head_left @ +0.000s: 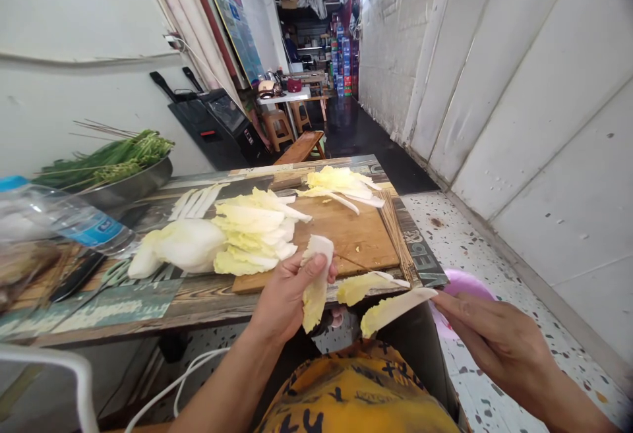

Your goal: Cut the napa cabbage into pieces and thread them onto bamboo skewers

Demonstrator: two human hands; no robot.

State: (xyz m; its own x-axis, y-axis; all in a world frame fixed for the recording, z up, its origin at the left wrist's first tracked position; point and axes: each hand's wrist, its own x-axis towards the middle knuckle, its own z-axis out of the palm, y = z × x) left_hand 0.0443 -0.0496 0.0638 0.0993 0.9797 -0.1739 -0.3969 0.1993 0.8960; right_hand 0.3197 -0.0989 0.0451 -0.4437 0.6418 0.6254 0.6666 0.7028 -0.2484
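Observation:
My left hand is closed around a strip of cabbage leaf, thumb on its white part, near the front edge of the wooden cutting board. A thin stick runs from beside these fingers toward the right. My right hand pinches the white end of another leaf strip in front of the table. Between the hands lies one more yellow-edged strip. A pile of cut leaves covers the board's left side, and a smaller pile sits at its back.
Thin wooden sticks lie along the board's right edge. Further left are a cabbage, a water bottle, a black-handled knife and a metal bowl of greens. A pink basin stands on the floor at right.

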